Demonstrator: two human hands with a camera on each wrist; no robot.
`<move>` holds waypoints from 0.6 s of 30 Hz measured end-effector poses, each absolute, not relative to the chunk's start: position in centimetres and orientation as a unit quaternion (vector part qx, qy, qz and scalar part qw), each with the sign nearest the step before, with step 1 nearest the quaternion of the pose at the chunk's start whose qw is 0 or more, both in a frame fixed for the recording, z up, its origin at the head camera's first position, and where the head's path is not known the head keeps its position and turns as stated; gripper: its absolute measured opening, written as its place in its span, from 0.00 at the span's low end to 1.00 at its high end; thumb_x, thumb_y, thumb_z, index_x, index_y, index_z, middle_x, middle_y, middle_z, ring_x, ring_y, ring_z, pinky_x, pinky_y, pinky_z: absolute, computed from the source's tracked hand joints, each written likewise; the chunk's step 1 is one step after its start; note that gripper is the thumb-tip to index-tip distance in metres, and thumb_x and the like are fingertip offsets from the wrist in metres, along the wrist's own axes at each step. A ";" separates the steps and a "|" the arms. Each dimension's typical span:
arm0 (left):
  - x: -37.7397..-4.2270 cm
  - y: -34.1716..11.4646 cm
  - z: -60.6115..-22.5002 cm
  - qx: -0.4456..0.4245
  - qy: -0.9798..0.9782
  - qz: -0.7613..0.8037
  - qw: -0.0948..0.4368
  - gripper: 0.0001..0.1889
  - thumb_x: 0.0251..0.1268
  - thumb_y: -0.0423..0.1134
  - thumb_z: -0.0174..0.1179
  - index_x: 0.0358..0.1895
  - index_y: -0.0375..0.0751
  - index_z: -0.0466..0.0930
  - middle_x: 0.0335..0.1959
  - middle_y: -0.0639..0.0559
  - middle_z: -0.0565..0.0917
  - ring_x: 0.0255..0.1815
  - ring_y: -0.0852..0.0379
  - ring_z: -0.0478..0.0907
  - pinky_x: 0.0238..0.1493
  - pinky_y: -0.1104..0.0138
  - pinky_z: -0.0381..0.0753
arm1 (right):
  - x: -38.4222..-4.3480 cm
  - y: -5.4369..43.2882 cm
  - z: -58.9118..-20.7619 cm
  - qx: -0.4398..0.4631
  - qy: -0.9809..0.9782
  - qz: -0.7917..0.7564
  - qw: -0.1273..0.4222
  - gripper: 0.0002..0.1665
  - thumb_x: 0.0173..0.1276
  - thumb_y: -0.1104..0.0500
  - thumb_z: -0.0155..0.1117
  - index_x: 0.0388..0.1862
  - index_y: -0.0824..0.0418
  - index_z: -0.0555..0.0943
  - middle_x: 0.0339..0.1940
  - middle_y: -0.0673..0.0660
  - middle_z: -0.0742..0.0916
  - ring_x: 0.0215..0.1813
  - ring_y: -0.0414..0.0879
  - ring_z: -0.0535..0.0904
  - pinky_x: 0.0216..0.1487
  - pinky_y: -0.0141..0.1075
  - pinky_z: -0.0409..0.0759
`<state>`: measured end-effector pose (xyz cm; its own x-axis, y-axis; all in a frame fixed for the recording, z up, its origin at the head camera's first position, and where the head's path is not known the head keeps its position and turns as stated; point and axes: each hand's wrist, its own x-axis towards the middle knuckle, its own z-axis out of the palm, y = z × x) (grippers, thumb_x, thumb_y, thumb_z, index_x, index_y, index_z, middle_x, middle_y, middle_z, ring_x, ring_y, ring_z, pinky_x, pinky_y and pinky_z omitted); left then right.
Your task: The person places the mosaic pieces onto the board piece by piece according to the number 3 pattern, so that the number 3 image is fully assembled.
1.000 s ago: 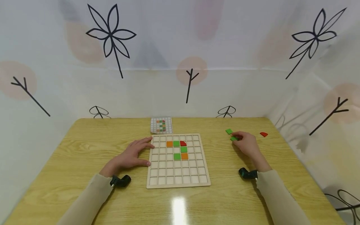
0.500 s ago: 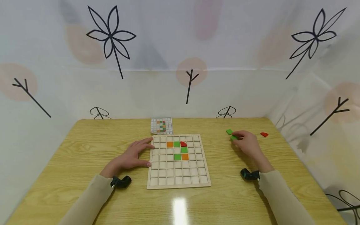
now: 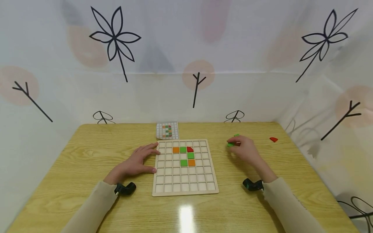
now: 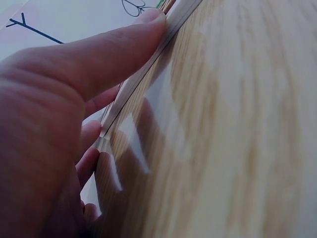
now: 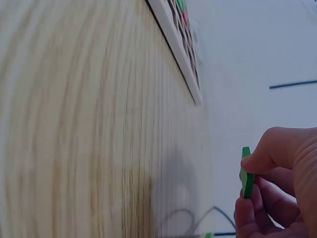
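Note:
A wooden grid board point(image 3: 169, 178) lies mid-table, with orange, green and red tiles set in several of its upper cells. My left hand point(image 3: 135, 161) rests at the board's left edge, fingers spread and straight, thumb and fingertips on the frame. To the right of the board, my right hand point(image 3: 246, 150) pinches a green square tile point(image 5: 247, 173) between thumb and fingers, raised off the table in the right wrist view. Another green tile point(image 3: 236, 135) lies behind that hand, partly hidden by it. A red quarter-round tile point(image 3: 273, 139) is farther right.
Behind the board lies a printed pattern card point(image 3: 167, 130) showing a grid with coloured cells. The wooden table point(image 3: 116, 210) ends at a patterned cloth backdrop point(image 3: 163, 97). Each wrist wears a small black camera.
My right hand has picked up the green tile and moved left toward the board with it. The left hand, board and red tile have stayed put.

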<state>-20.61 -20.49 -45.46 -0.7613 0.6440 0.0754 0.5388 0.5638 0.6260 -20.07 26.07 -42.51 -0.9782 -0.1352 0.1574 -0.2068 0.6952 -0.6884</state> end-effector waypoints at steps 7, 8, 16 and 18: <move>-20.6 -20.5 -45.6 0.333 0.881 0.325 0.083 0.35 0.57 0.56 0.72 0.67 0.49 0.74 0.80 0.47 0.54 0.78 0.40 0.48 0.70 0.38 0.42 | -19.6 23.9 -42.8 0.145 -0.909 0.390 0.032 0.15 0.63 0.69 0.66 0.49 0.69 0.85 0.50 0.63 0.85 0.52 0.59 0.81 0.53 0.52 0.80; -20.6 -20.5 -45.6 0.333 0.881 0.324 0.084 0.35 0.57 0.56 0.72 0.67 0.49 0.74 0.80 0.47 0.54 0.78 0.39 0.48 0.70 0.37 0.42 | -19.5 23.5 -42.8 0.152 -0.906 0.393 0.029 0.15 0.62 0.70 0.66 0.49 0.69 0.85 0.50 0.62 0.85 0.52 0.58 0.81 0.54 0.51 0.80; -20.8 -20.6 -45.8 0.339 0.881 0.320 0.075 0.35 0.57 0.56 0.71 0.67 0.48 0.74 0.80 0.46 0.55 0.78 0.38 0.49 0.70 0.37 0.43 | -18.5 20.4 -43.0 0.196 -0.896 0.399 0.002 0.14 0.58 0.72 0.67 0.44 0.66 0.87 0.48 0.59 0.85 0.51 0.54 0.81 0.54 0.47 0.81; -20.8 -20.7 -45.8 0.340 0.882 0.319 0.071 0.35 0.57 0.56 0.71 0.66 0.48 0.74 0.79 0.45 0.55 0.77 0.38 0.50 0.69 0.36 0.44 | -18.2 19.7 -43.0 0.204 -0.893 0.401 -0.006 0.14 0.58 0.72 0.68 0.44 0.66 0.87 0.49 0.59 0.85 0.51 0.54 0.81 0.54 0.46 0.81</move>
<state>-20.79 -20.65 -45.79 -0.7583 0.6454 0.0922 0.5546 0.5643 0.6115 -18.18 19.71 -43.00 -0.9170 -0.3687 0.1522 -0.3587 0.5955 -0.7189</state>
